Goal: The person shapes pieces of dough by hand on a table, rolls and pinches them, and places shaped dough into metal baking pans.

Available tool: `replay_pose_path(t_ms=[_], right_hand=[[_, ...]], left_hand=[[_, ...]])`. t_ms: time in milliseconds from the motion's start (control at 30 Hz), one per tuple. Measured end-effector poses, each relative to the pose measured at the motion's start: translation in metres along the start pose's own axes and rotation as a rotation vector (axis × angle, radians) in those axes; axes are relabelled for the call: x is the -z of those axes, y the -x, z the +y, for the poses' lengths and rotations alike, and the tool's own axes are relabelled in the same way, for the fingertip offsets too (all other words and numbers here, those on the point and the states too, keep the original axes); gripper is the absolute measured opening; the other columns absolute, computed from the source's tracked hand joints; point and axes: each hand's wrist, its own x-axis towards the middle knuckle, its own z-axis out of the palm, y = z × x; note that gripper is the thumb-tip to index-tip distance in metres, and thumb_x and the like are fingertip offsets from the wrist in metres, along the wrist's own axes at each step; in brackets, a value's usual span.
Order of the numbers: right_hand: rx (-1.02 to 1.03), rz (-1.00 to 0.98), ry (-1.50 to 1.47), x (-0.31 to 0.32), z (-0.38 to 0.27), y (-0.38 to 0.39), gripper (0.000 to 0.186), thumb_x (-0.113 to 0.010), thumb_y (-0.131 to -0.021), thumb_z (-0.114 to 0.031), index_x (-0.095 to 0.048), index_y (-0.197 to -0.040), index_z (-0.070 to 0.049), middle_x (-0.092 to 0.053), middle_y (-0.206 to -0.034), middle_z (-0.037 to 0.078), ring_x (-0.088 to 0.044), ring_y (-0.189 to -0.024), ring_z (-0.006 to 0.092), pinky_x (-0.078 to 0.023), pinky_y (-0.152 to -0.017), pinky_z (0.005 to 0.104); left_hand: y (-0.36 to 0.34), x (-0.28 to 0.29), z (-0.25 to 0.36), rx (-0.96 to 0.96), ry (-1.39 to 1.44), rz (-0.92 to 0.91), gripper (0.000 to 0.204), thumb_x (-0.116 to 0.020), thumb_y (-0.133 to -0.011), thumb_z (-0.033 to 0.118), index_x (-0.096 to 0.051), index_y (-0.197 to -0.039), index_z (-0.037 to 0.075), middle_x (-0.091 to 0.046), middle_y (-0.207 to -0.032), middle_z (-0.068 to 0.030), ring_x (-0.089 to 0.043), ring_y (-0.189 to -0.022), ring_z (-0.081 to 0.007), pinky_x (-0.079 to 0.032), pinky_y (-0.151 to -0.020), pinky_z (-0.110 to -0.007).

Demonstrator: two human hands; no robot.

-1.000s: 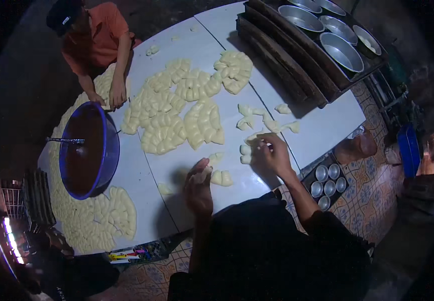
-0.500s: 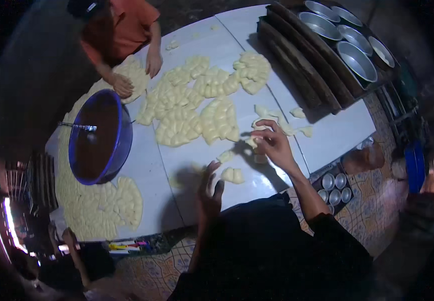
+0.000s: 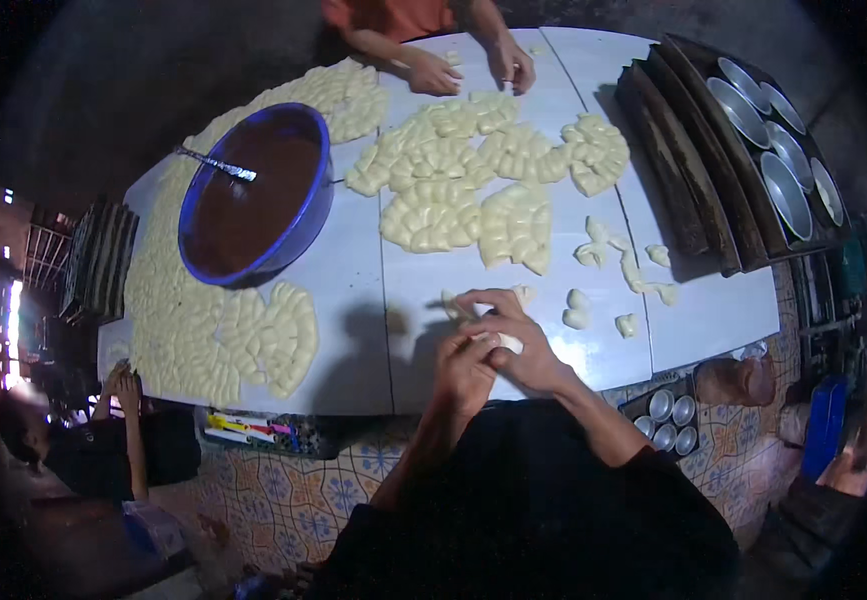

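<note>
My left hand (image 3: 465, 374) and my right hand (image 3: 525, 345) meet over the near edge of the white table (image 3: 353, 375). Their curled fingers close around a small piece of pale dough (image 3: 505, 343), mostly hidden between them. Just beyond my fingers, bits of dough show on the tabletop, partly covered. To the right of my hands lie a loose dough lump (image 3: 576, 310), a smaller lump (image 3: 626, 325) and a thin, torn dough strip (image 3: 638, 278). Farther off, flattened dough pieces sit pressed together in patches (image 3: 431, 216).
At left, a purple-blue basin (image 3: 321, 190) holds a brown mass and a silver-handled utensil (image 3: 218, 163). Stacked dark trays (image 3: 678, 160) with round metal tins (image 3: 785, 195) occupy the far right. Across the table are a co-worker's hands (image 3: 435, 75). Small tins (image 3: 661, 405) stand below the right edge.
My hands were apart, the right one pinching dough; now they are together around a piece. The view has shifted, and the co-worker's hands are now over the table's far side.
</note>
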Motion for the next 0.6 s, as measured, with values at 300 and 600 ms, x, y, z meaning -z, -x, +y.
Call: replay_pose_path(t_ms=[300, 600], right_hand=[[-0.364, -0.017, -0.534, -0.039, 0.018, -0.033, 0.112, -0.067, -0.072, -0.059, 0.001, -0.150, -0.015, -0.022, -0.149, 0.012, -0.032, -0.131, 0.0250, -0.036, -0.100, 0.0408], [-0.358, 0.152, -0.427, -0.046, 0.055, -0.044, 0.091, -0.066, -0.080, -0.052, -0.018, -0.148, -0.014, -0.037, -0.139, 0.016, -0.046, -0.116, 0.0236, -0.044, -0.090, 0.0390]], left_hand=[[-0.045, 0.065, 0.075, 0.053, 0.745, -0.304, 0.106, -0.064, -0.074, 0.062, -0.020, -0.142, -0.006, -0.038, -0.140, -0.0172, -0.042, -0.123, -0.0270, -0.033, -0.104, -0.041], [-0.214, 0.298, 0.171, 0.271, -0.986, 0.523, 0.086, -0.017, -0.090, 0.068, -0.068, -0.080, -0.001, -0.061, -0.064, -0.0155, -0.062, -0.072, -0.0275, -0.045, -0.071, -0.039]])
